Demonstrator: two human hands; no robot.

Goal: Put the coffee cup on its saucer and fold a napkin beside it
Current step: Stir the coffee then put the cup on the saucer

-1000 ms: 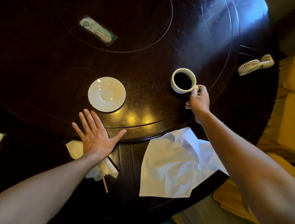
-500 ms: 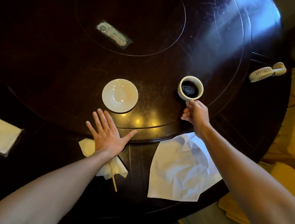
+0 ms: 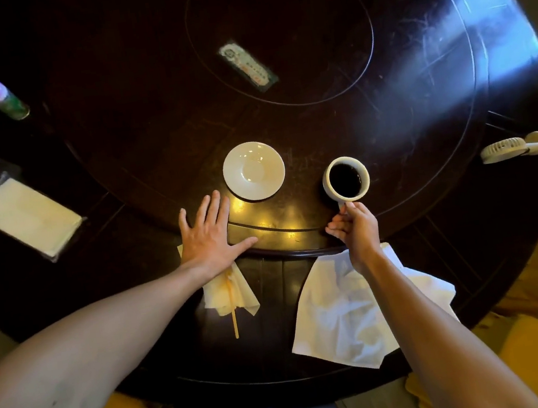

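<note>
From the head camera, a dark round desk (image 3: 383, 91) fills most of the frame, with a raised inner disc whose rim curves across the lower middle; a pale streak of light lies over its upper right. The right hand (image 3: 356, 229), just right of centre, pinches the handle of the coffee cup (image 3: 346, 179), fingers curled round it; the cup is white, full of dark coffee, and sits right of the saucer (image 3: 253, 170), near it but apart; whether the cup rests on the desk or is held just above it cannot be told. The saucer is white, bare, and lies at the centre of the frame. The left hand (image 3: 208, 235) lies flat and released, fingers straight and spread, palm down on the desk just below and left of the saucer, its fingertips close to the saucer's rim without touching; its wrist covers the top of a small crumpled tissue (image 3: 230, 294), on which a thin wooden stick (image 3: 233, 316) lies pointing down the frame. A large white napkin (image 3: 345, 314), rumpled and unfolded, lies at the desk's near edge in the lower right, partly under the right forearm. At the left edge sit a tissue box (image 3: 25, 217) and a green bottle (image 3: 0, 98); a printed card (image 3: 246, 65) lies at upper centre; a small handheld fan (image 3: 513, 148) lies at the right edge.
</note>
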